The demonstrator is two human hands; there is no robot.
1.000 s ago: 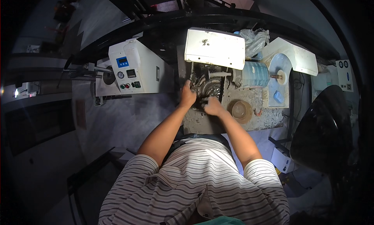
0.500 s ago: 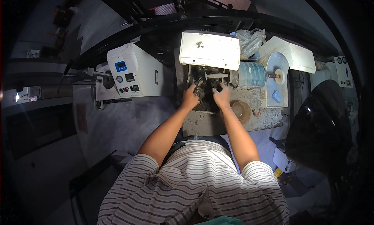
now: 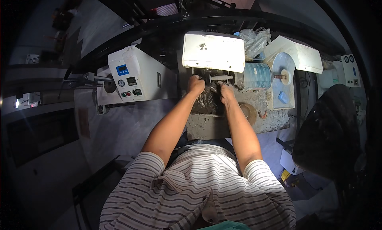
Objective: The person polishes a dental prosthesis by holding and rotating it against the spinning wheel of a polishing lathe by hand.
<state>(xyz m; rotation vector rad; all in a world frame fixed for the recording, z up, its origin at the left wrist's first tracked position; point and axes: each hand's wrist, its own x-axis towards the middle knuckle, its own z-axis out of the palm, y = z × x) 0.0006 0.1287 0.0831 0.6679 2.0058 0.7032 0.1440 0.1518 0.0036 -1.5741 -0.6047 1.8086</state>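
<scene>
My left hand [image 3: 196,85] is curled, knuckles up, at the left end of a pale horizontal spindle [image 3: 221,77]. Its fingertips and whatever they grip are hidden. Just below the spindle's right part, my right hand [image 3: 227,91] has its fingers bent together around something dark and wet that I cannot make out. Both hands are over a mud-coated basin [image 3: 209,109] of a grinding or polishing machine. A white hood [image 3: 214,50] overhangs the spindle from behind.
Right of the basin lies a clear blue plastic jug [image 3: 256,76], beside a second white-hooded unit with a wheel [image 3: 285,77]. A brown bowl [image 3: 250,113] stands near my right wrist. At left is a white control box [image 3: 139,72]. A crumpled plastic bag [image 3: 254,43] sits behind.
My left hand has moved up, to the spindle's left end, and turned knuckles up. My right hand has shifted slightly up and inward, toward the spindle.
</scene>
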